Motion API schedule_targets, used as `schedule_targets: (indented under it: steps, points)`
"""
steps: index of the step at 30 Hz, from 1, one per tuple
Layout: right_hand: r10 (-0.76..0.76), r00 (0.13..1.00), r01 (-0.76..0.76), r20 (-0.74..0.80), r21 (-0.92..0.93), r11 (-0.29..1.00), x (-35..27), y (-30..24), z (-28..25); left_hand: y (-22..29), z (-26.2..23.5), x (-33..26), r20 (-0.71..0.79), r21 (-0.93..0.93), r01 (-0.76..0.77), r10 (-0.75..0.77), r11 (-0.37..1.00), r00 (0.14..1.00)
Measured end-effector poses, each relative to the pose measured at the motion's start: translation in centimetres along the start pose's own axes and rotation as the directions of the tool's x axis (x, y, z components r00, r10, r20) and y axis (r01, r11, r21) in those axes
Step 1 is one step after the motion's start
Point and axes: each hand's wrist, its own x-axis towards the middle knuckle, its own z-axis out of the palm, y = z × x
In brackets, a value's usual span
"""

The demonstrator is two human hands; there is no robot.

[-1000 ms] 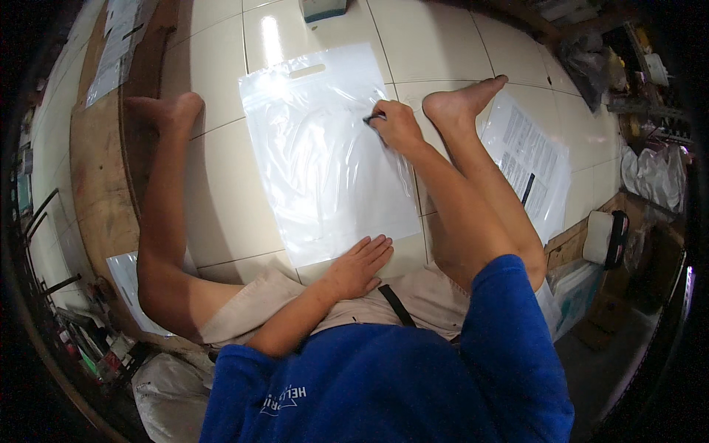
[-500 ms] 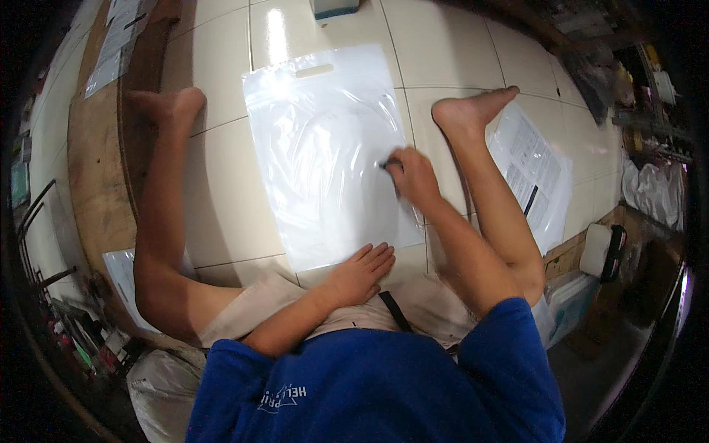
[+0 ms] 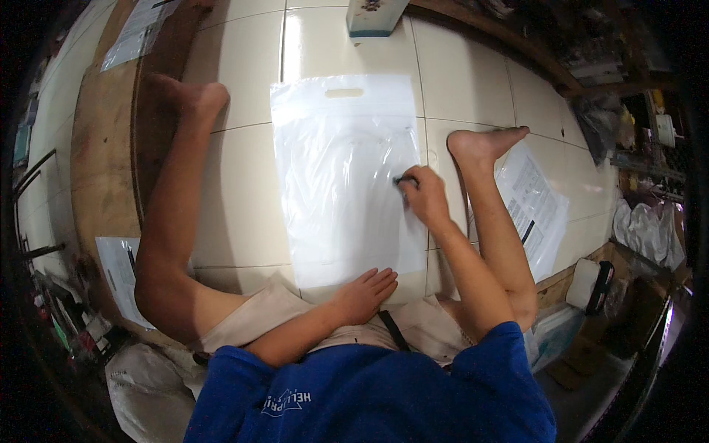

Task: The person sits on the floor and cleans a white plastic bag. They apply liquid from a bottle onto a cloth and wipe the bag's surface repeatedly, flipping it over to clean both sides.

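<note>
Right hand slid toward six o'clock down my clear plastic bag, grip closed on a dark marker, bag flat on the tiled floor between my legs, left hand open, pressing the bag's six o'clock edge

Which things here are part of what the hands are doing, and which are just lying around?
In use:
- clear plastic bag, flat on the tile floor
- dark marker in right hand
- left hand, pressing the bag's near edge

Lying about:
- printed sheet with pen
- paper at left
- box at top
</note>
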Motion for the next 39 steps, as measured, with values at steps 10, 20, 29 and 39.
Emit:
schedule_targets:
  steps: [10, 20, 29, 39]
  points:
    - [0.077, 0.991, -0.074, -0.105, 0.029, 0.997, 12.1, -0.7, -0.8, 0.2, 0.3, -0.2, 0.038, 0.01, -0.024, 0.024, 1.0, 0.999]
    - [0.02, 0.997, -0.018, -0.07, 0.039, 0.999, 2.3, 0.6, -1.9, 0.2, 0.5, -0.2, 0.071, -0.025, 0.009, -0.008, 1.0, 0.997]
    - [-0.088, 0.978, 0.07, -0.189, -0.1, 0.992, 4.1, 1.0, 0.2, -0.1, 1.8, -0.7, 0.061, -0.041, -0.002, 0.005, 0.999, 0.998]
    - [-0.016, 0.991, 0.009, -0.135, -0.051, 0.999, 11.1, -0.9, -0.7, -0.2, 1.4, -0.9, 0.052, -0.025, -0.002, 0.003, 1.0, 0.999]
